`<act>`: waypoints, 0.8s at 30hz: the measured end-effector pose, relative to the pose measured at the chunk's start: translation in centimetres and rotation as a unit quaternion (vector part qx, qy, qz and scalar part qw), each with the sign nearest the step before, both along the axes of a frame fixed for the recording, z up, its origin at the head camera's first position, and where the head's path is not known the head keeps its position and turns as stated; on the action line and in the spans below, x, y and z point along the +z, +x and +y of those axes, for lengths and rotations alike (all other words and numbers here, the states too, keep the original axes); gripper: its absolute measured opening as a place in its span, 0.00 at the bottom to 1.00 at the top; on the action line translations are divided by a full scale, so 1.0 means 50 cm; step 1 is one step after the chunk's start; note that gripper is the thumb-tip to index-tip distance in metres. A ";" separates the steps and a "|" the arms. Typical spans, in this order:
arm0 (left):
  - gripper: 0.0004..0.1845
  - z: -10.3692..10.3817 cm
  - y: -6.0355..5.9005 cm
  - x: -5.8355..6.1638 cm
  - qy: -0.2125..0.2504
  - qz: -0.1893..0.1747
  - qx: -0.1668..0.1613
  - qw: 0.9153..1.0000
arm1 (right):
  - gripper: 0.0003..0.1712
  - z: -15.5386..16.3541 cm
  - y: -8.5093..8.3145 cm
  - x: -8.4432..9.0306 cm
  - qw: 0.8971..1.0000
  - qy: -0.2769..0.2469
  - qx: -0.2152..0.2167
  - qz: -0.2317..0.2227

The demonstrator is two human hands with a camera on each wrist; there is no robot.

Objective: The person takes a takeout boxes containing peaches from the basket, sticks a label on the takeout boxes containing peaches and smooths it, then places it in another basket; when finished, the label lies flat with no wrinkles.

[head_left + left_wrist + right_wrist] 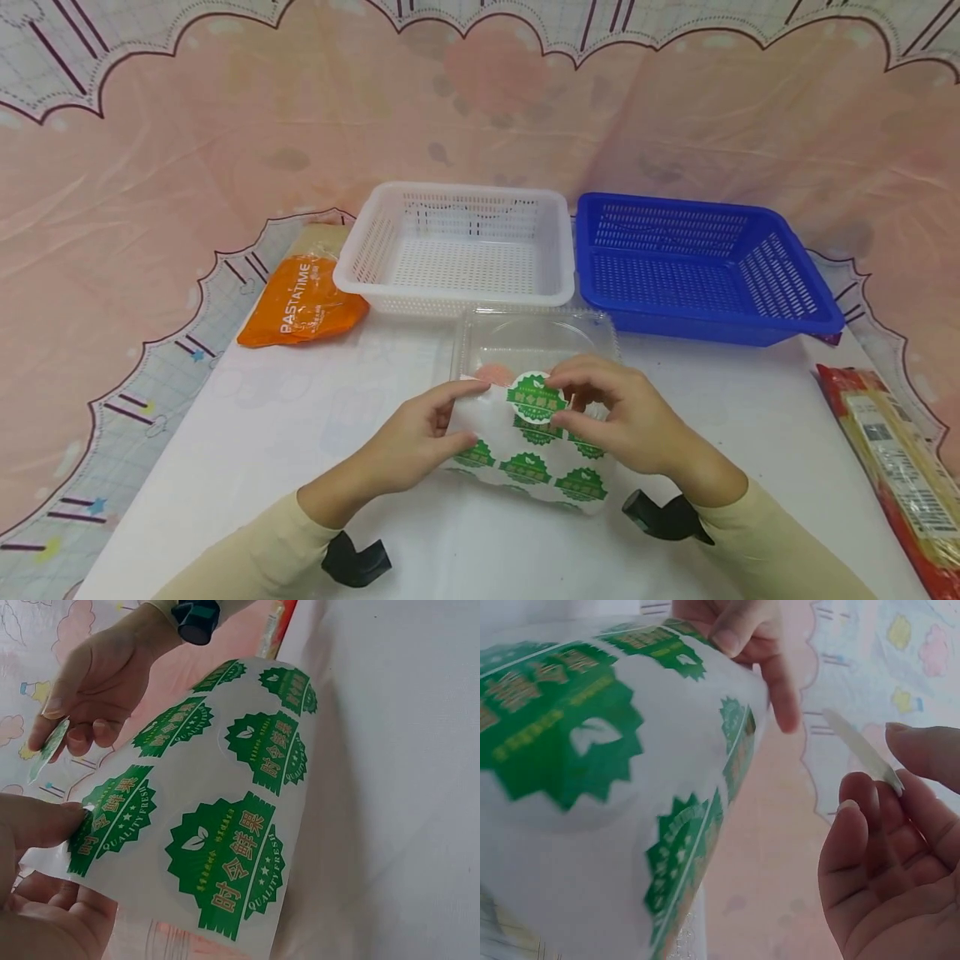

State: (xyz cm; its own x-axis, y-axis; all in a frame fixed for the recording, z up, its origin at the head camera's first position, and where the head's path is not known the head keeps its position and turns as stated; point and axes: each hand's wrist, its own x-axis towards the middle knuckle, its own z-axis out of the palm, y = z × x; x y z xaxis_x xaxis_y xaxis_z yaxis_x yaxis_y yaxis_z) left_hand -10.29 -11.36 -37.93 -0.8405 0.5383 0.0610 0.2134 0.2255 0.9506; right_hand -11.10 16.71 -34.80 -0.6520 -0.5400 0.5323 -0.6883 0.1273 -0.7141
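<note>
You have one sticker sheet (pixel 525 454) low over the surface (pixel 300 433), just in front of one clear plastic box (pixel 532 337); about six green stickers remain on it. Behind stand two baskets, one white (pixel 453 250) and one blue (pixel 697 267). One orange packet (pixel 303 302) lies left, one noodle packet (pixel 896 467) right. Your left hand (pixel 408 442) pinches the sheet's left edge, thumb on top. Your right hand (pixel 626 417) holds one peeled sticker (pixel 536 397) between thumb and fingers (pixel 870 817) above the sheet.
</note>
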 end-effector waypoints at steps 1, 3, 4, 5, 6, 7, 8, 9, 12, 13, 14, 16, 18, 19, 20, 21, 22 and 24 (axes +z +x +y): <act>0.29 -0.003 0.000 0.002 0.000 0.001 0.001 1.000 | 0.24 0.000 0.000 0.000 1.000 -0.002 -0.003 -0.007; 0.28 -0.009 0.001 0.006 0.005 -0.004 0.002 1.000 | 0.22 0.001 -0.001 -0.001 1.000 -0.003 -0.014 -0.017; 0.27 -0.012 0.001 0.008 0.006 -0.006 0.003 1.000 | 0.21 0.001 -0.001 -0.001 1.000 -0.002 -0.021 -0.024; 0.27 -0.016 0.001 0.010 0.011 -0.013 0.001 1.000 | 0.20 0.002 -0.002 -0.001 0.999 -0.003 -0.027 -0.029; 0.27 -0.019 0.000 0.013 0.011 -0.017 0.002 1.000 | 0.20 0.002 -0.002 -0.001 0.999 -0.003 -0.035 -0.033; 0.27 -0.023 0.000 0.015 0.008 -0.019 0.004 1.000 | 0.19 0.003 -0.003 -0.001 0.998 -0.003 -0.043 -0.037; 0.27 -0.027 -0.001 0.018 0.006 -0.020 0.006 1.000 | 0.18 0.004 -0.004 -0.001 0.998 -0.003 -0.051 -0.039; 0.27 -0.031 -0.002 0.019 0.003 -0.018 0.008 1.000 | 0.18 0.005 -0.005 -0.002 0.997 -0.004 -0.059 -0.041; 0.27 -0.044 -0.006 0.024 -0.005 -0.016 0.016 1.000 | 0.17 0.008 -0.008 -0.003 0.996 0.002 -0.081 -0.041; 0.28 -0.048 -0.007 0.025 -0.007 -0.015 0.019 1.000 | 0.17 0.009 -0.009 -0.003 0.995 0.004 -0.086 -0.042; 0.28 -0.052 -0.008 0.026 -0.010 -0.015 0.023 1.000 | 0.17 0.010 -0.010 -0.003 0.995 0.006 -0.089 -0.042; 0.28 -0.061 -0.010 0.027 -0.013 -0.017 0.031 0.999 | 0.17 0.010 -0.012 -0.004 0.994 0.008 -0.095 -0.044; 0.29 -0.070 -0.012 0.028 -0.018 -0.019 0.040 0.999 | 0.16 0.010 -0.015 -0.005 0.994 0.011 -0.101 -0.046; 0.29 -0.074 -0.013 0.028 -0.018 -0.019 0.044 0.999 | 0.16 0.010 -0.017 -0.005 0.993 0.013 -0.105 -0.046; 0.29 -0.078 -0.014 0.029 -0.018 -0.018 0.047 0.999 | 0.16 0.010 -0.019 -0.006 0.993 0.015 -0.110 -0.047; 0.29 -0.082 -0.015 0.029 -0.018 -0.018 0.051 0.998 | 0.16 0.010 -0.021 -0.008 0.992 0.016 -0.113 -0.048; 0.29 -0.086 -0.016 0.029 -0.018 -0.017 0.054 0.998 | 0.16 0.009 -0.023 -0.009 0.992 0.018 -0.117 -0.049; 0.29 -0.094 -0.019 0.030 -0.017 -0.015 0.059 0.998 | 0.15 0.008 -0.027 -0.012 0.991 0.019 -0.122 -0.050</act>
State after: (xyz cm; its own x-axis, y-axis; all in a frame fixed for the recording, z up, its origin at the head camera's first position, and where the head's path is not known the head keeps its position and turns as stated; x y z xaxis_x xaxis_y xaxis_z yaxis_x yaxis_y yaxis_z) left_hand -11.23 -16.05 -36.44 -0.8990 0.4376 0.0171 0.1545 0.2803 0.9474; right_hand -12.47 17.13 -35.38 -0.8147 -0.3778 0.4400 -0.5590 0.3099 -0.7691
